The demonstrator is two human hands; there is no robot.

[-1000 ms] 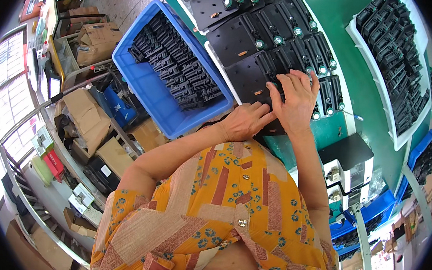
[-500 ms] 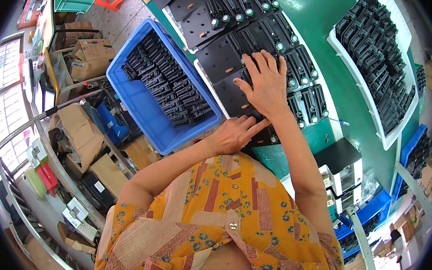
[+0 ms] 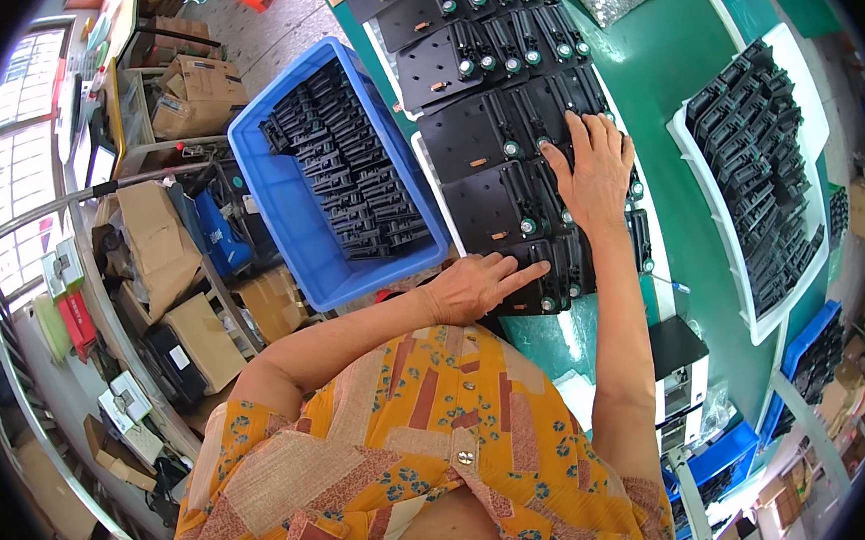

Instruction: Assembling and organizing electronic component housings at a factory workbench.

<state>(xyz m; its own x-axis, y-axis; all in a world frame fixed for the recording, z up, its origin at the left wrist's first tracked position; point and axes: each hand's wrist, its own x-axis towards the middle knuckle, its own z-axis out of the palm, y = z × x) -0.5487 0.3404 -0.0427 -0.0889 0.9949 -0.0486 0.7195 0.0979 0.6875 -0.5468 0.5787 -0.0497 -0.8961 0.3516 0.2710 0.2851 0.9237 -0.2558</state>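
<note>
Black flat panels [image 3: 475, 209] lie in overlapping rows on the green table, each carrying long black parts with round, pale-tipped ends. Over the right part of the nearer rows rests my right hand [image 3: 597, 181], palm down, fingers spread on the black parts. It covers some of them. My left hand [image 3: 473, 287] is at the near left edge of the closest panel [image 3: 526, 293]. Its index finger stretches across that panel while the other fingers bend; nothing shows in its grip. Whether the fingertips press on the parts is hard to see.
A blue tub [image 3: 291, 215] of black parts stands left of the panels. On the right, a white tray [image 3: 748, 282] holds many similar parts. A black-and-white device [image 3: 681, 373] sits near my right forearm, and a pen [image 3: 670, 284] lies beside the rows. Cardboard boxes [image 3: 199, 93] fill the left side.
My right hand has moved right across the panels, uncovering parts at their middle. My left hand has shifted slightly right, its index finger now straighter. The whole view has shifted a little.
</note>
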